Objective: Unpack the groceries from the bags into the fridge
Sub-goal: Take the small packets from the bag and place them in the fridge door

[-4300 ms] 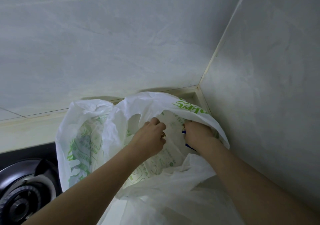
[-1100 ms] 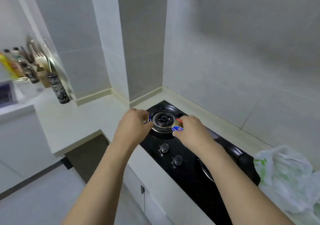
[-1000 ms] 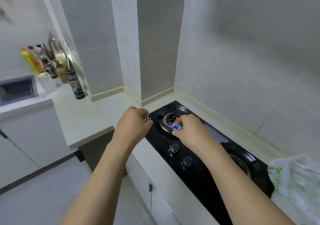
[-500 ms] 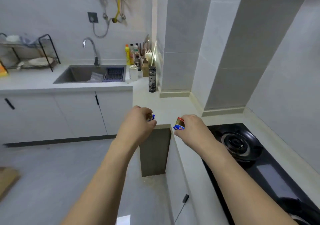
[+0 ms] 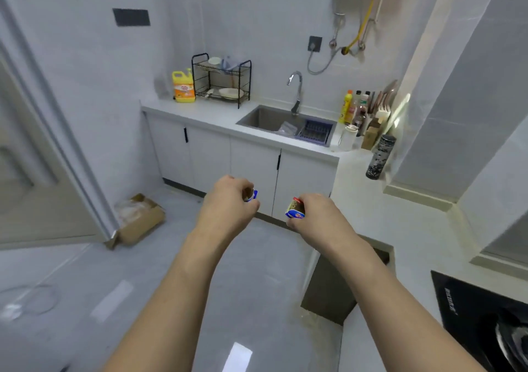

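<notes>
**Mia:** What could go wrong now?

**Ben:** Each hand carries a little pack in the air over the floor (image 5: 257, 300). The left hand (image 5: 228, 203) has its fingers curled tight around a small pack (image 5: 253, 194), and only a blue and white bit peeks out. The right hand (image 5: 317, 217) pinches a small box (image 5: 295, 208) with red, white and blue on it, between thumb and fingers.

**Mia:** Could they fall?

**Ben:** I think so. The packs are tiny, and the right one is held just at its end. If the fingers loosen while walking, it could drop on the hard floor.

**Mia:** Where is the fridge?

**Ben:** I can't see it from here. So the packs still have to get there, and nothing is under them to catch them.

**Mia:** What is in the room?

**Ben:** A white counter (image 5: 217, 114) runs along the far wall. A sink (image 5: 274, 120) sits in it with a tap (image 5: 295, 85) behind. A yellow bottle (image 5: 183, 88) and a black dish rack (image 5: 221, 78) stand at the counter's left end. More bottles (image 5: 354, 108) crowd the corner where the counter turns. A black stove (image 5: 483, 314) sits on the right edge.

**Mia:** Anything on the floor?

**Ben:** A cardboard box (image 5: 140, 220) by the door. Feet could bump it.
</notes>
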Action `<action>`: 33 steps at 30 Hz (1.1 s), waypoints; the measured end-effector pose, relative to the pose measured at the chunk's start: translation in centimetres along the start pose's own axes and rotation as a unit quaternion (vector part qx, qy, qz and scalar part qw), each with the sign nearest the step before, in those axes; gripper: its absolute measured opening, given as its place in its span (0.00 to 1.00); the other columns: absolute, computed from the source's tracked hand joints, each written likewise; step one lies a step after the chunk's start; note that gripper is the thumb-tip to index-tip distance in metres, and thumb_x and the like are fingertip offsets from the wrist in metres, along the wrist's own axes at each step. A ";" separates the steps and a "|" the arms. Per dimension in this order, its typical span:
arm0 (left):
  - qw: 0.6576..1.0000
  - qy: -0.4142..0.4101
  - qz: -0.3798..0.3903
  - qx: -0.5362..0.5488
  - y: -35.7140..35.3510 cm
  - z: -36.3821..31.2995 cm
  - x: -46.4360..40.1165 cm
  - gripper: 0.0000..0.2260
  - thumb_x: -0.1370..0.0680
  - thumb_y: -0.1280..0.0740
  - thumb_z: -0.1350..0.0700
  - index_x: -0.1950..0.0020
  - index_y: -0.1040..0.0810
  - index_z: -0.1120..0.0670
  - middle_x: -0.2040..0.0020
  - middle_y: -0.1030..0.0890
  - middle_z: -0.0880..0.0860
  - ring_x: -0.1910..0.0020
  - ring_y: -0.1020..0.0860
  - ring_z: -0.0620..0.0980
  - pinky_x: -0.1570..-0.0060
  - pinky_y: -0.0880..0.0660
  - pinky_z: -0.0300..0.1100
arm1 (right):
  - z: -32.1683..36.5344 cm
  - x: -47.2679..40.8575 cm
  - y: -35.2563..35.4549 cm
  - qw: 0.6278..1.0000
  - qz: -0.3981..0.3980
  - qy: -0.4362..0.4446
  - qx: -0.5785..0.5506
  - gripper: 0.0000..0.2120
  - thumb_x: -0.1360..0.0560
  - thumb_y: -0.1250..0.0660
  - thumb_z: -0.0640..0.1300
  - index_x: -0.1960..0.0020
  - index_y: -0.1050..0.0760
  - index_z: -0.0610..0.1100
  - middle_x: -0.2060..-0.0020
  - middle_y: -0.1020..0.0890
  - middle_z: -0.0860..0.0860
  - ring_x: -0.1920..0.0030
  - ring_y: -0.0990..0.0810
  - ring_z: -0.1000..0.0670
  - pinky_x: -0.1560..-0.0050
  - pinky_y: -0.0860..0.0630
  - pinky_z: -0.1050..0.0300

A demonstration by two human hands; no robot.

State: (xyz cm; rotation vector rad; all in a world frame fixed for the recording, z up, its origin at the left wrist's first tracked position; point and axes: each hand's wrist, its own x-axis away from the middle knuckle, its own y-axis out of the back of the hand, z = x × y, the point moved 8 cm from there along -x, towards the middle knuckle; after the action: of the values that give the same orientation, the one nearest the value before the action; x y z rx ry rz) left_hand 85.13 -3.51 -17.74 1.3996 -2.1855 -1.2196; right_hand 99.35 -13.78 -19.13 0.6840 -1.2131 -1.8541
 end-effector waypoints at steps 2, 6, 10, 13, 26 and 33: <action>0.999 0.028 -0.015 -0.009 2.3 3.1 0.4 0.12 0.24 0.31 0.53 0.41 0.20 0.51 0.48 0.26 0.49 0.50 0.25 0.50 0.54 0.32 0.39 | 3.6 -0.9 -1.4 0.999 0.011 0.034 0.012 0.09 0.26 0.31 0.47 0.53 0.28 0.42 0.53 0.25 0.45 0.57 0.26 0.45 0.67 0.35 0.57; 0.996 0.070 -0.043 -0.026 6.7 8.7 1.7 0.10 0.26 0.31 0.54 0.46 0.19 0.54 0.48 0.25 0.52 0.49 0.24 0.52 0.50 0.25 0.44 | 10.5 -1.6 -4.7 0.996 0.038 0.082 0.006 0.10 0.26 0.31 0.47 0.52 0.26 0.41 0.54 0.25 0.45 0.57 0.25 0.45 0.62 0.33 0.57; 0.992 0.096 -0.064 -0.042 10.4 13.1 3.1 0.10 0.26 0.31 0.53 0.45 0.19 0.51 0.47 0.25 0.51 0.51 0.23 0.52 0.52 0.26 0.43 | 16.2 -1.5 -7.4 0.991 0.058 0.119 0.006 0.11 0.26 0.31 0.48 0.49 0.26 0.41 0.54 0.25 0.45 0.57 0.26 0.45 0.62 0.35 0.58; 0.990 0.108 -0.077 -0.041 12.7 15.8 4.4 0.09 0.26 0.30 0.54 0.47 0.18 0.53 0.48 0.25 0.51 0.51 0.23 0.52 0.51 0.25 0.44 | 19.9 -1.0 -9.3 0.986 0.066 0.153 0.002 0.12 0.26 0.31 0.48 0.49 0.26 0.42 0.52 0.23 0.45 0.56 0.25 0.45 0.62 0.34 0.58; 0.955 0.232 -0.182 -0.031 23.0 24.9 14.7 0.11 0.26 0.30 0.52 0.44 0.19 0.50 0.46 0.25 0.50 0.49 0.23 0.51 0.50 0.24 0.44 | 35.1 5.0 -14.1 0.939 0.121 0.321 0.005 0.07 0.26 0.32 0.46 0.55 0.27 0.43 0.55 0.25 0.47 0.59 0.25 0.46 0.66 0.33 0.57; 0.918 0.309 -0.245 -0.051 26.7 27.7 21.4 0.11 0.27 0.30 0.54 0.45 0.18 0.51 0.48 0.25 0.50 0.51 0.23 0.50 0.51 0.26 0.41 | 40.7 9.5 -16.0 0.902 0.153 0.403 0.007 0.13 0.26 0.31 0.45 0.63 0.34 0.46 0.60 0.30 0.48 0.66 0.32 0.49 0.72 0.42 0.60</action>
State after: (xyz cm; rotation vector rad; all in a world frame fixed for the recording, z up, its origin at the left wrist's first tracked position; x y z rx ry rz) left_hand 41.11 -2.90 -18.34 2.0158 -1.3698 -0.8289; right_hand 57.36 1.51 -17.91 1.0578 -0.7186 -1.1020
